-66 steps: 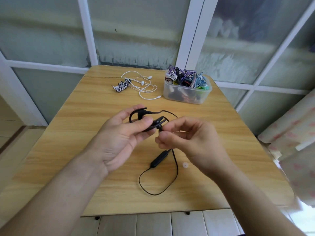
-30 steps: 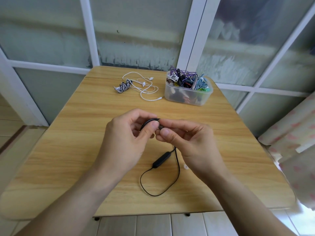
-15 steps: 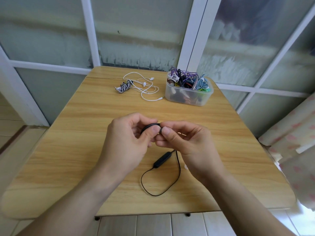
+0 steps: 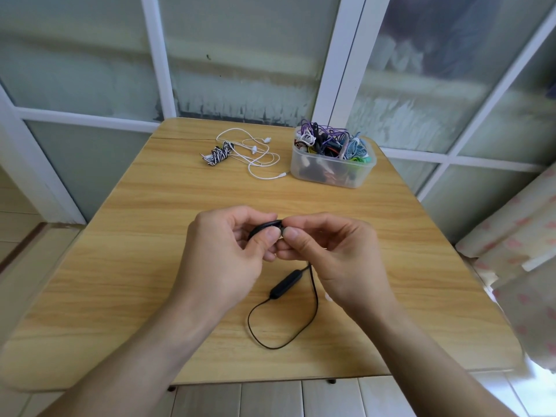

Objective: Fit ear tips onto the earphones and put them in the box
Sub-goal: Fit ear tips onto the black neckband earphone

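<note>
Above the middle of the wooden surface [image 4: 150, 281], the left hand [image 4: 222, 260] and right hand [image 4: 337, 260] meet thumb to thumb, fingers of both curled and pinching the black earphones [image 4: 266, 225] at an ear hook. Whether an ear tip sits between the fingertips is hard to make out. The black cable [image 4: 314, 299] with its inline remote [image 4: 285, 284] hangs in a loop onto the surface. Farther back, the clear box [image 4: 328, 173] holds tangled cords, with white earphones [image 4: 255, 155] and a striped bundle [image 4: 218, 153] beside it.

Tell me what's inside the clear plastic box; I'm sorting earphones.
The clear plastic box holds tangled earphones in purple, black, white, blue and green. Those lower down are blurred behind its wall.
</note>
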Demonstrator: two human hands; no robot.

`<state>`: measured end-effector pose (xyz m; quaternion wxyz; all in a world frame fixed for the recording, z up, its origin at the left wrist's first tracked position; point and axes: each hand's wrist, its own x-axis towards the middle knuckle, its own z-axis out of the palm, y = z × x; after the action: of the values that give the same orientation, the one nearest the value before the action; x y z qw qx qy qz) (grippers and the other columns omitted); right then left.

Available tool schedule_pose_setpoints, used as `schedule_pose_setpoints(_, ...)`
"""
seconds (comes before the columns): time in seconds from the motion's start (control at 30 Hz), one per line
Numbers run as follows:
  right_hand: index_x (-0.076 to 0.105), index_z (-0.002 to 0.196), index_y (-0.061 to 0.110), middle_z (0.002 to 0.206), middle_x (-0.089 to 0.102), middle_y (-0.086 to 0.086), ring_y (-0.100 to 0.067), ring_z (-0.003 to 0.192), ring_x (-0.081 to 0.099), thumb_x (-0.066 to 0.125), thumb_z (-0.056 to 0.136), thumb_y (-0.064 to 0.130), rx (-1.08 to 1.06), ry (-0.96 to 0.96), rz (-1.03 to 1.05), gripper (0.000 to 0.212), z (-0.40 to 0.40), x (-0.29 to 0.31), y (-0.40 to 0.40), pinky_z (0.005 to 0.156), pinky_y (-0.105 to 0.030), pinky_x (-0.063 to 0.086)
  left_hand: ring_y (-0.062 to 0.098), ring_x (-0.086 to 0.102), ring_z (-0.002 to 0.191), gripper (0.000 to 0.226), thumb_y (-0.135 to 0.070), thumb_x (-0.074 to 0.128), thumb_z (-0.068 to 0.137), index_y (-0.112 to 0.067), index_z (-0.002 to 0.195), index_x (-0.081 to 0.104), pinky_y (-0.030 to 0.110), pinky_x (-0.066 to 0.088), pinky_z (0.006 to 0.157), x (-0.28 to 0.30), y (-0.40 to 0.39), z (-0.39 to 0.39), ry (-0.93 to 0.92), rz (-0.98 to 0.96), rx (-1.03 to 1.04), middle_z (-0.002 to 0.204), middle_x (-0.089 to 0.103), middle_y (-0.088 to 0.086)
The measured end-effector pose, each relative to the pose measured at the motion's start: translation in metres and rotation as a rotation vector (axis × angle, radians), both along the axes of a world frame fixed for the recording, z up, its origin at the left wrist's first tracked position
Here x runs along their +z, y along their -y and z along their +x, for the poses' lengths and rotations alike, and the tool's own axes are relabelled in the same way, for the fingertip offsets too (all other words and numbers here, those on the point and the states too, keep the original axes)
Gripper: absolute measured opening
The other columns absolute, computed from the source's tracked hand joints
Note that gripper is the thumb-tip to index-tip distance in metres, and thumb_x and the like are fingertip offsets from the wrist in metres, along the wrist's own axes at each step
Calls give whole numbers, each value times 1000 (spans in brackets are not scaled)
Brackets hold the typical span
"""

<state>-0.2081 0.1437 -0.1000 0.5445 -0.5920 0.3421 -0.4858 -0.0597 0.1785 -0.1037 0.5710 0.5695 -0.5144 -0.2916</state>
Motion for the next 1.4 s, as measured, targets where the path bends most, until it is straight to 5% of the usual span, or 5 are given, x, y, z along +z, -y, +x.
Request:
schedule_pose_setpoints(0.33,79,87,16,76,68,3,-5,68,64,70,82,-1,-121,-538,-753,20,-7,-2,14,61,-10,45,17,71,58,14,-1,70,84,-14,91,72,26,56,62,-3,-4,-2,-37,144,8,64,72,2)
schedule_pose_setpoints(0.77,75,92,12,80,69,3,-6,64,65,74,81,3,-236,-600,-751,13,7,-15,5,62,-20,53,13,70,55,18,-4,69,84,-21,80,71,23,56,60,-3,0,4,11,177,72,59,71,0)
schedule_pose_setpoints(0.97,78,83,19,71,74,7,-7,64,71,80,78,8,-172,-541,-362,12,3,-7,8,66,-27,58,10,70,55,20,-4,68,84,-24,83,70,24,58,63,-2,-3,1,73,123,55,60,71,-2)
schedule_pose_setpoints(1.17,73,83,-5,69,72,-18,-21,58,69,73,79,-6,-30,-60,189,4,1,6,3,60,-25,57,5,69,60,21,-3,72,81,-17,96,75,33,60,65,-4,-5,-8,200,-82,92,73,73,-9)
schedule_pose_setpoints(1.4,67,96,-15,70,66,-15,-16,57,64,66,80,-6,72,259,557,18,-1,7,5,58,-20,56,4,64,76,21,-3,67,78,-8,97,75,26,54,68,-4,-2,-15,496,-348,142,88,73,-3)
